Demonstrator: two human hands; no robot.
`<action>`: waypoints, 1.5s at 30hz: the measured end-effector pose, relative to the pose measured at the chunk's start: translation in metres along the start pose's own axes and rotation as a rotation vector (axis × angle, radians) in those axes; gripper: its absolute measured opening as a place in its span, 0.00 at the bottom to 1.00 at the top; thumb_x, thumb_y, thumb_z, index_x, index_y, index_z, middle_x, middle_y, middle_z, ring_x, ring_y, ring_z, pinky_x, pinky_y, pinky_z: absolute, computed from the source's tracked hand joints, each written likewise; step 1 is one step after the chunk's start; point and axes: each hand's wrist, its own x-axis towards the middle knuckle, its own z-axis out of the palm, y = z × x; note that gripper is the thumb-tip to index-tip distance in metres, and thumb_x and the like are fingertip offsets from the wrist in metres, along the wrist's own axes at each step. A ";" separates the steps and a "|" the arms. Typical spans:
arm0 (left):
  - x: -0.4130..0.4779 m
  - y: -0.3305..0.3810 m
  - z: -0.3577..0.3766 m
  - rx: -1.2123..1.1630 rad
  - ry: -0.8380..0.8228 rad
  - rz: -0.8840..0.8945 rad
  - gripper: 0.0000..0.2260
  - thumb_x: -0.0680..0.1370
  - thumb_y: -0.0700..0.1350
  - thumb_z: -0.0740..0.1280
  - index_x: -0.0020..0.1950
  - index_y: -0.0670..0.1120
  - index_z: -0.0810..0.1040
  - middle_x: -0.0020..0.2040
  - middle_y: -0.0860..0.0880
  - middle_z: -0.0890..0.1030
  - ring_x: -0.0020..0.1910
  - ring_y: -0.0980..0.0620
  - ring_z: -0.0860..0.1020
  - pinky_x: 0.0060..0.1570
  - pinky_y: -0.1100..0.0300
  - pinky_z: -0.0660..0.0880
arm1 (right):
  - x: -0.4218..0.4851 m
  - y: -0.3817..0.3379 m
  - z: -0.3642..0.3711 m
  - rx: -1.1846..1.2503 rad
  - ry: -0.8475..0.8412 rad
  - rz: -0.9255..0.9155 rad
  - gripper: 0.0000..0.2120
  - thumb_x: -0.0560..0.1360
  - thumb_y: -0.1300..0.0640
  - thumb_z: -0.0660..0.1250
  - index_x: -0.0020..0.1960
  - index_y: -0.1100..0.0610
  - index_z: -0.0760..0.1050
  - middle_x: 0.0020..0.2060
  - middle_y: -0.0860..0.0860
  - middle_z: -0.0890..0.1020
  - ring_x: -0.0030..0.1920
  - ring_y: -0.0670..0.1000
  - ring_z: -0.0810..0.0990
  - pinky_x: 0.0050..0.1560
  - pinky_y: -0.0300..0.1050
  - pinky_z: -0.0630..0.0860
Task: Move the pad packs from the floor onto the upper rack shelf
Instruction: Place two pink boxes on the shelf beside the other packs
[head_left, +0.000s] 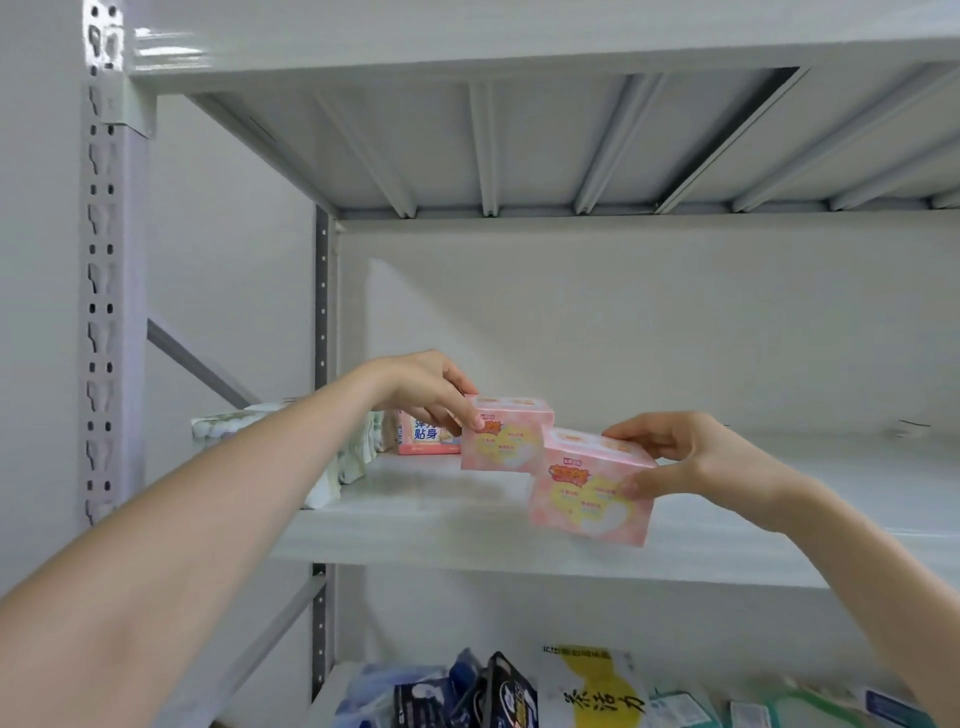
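One head-worn wide view, facing straight into the white rack (363, 525) at close range, angled slightly upward under the shelf above; edges bend, probably lens distortion. Lower shelf peeks in below.

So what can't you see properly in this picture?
- Green packs, head view: mostly hidden behind the left arm.
- Lower shelf packs: cut off by the bottom edge.
- Pink boxes: print too blurred to read.
- Box by the left hand: whether it rests on the shelf is unclear.
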 end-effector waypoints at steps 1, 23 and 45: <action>0.011 -0.003 0.001 -0.005 -0.018 0.000 0.21 0.69 0.43 0.78 0.61 0.44 0.79 0.51 0.48 0.85 0.51 0.49 0.84 0.62 0.54 0.76 | 0.007 0.004 -0.002 0.004 -0.002 0.010 0.25 0.57 0.57 0.77 0.55 0.53 0.80 0.48 0.50 0.85 0.52 0.49 0.83 0.54 0.41 0.78; 0.119 -0.044 0.012 -0.146 -0.127 -0.139 0.28 0.69 0.36 0.77 0.67 0.41 0.71 0.55 0.41 0.82 0.48 0.47 0.83 0.61 0.52 0.76 | 0.114 0.067 -0.016 -0.044 -0.071 0.171 0.26 0.61 0.61 0.79 0.57 0.57 0.78 0.53 0.57 0.82 0.53 0.55 0.82 0.44 0.39 0.79; 0.106 -0.078 0.018 -0.309 -0.418 -0.075 0.33 0.65 0.33 0.73 0.70 0.45 0.72 0.65 0.48 0.79 0.66 0.52 0.75 0.70 0.55 0.66 | 0.142 0.059 0.037 0.118 -0.028 0.279 0.37 0.69 0.65 0.75 0.73 0.63 0.62 0.59 0.53 0.79 0.53 0.50 0.82 0.48 0.43 0.81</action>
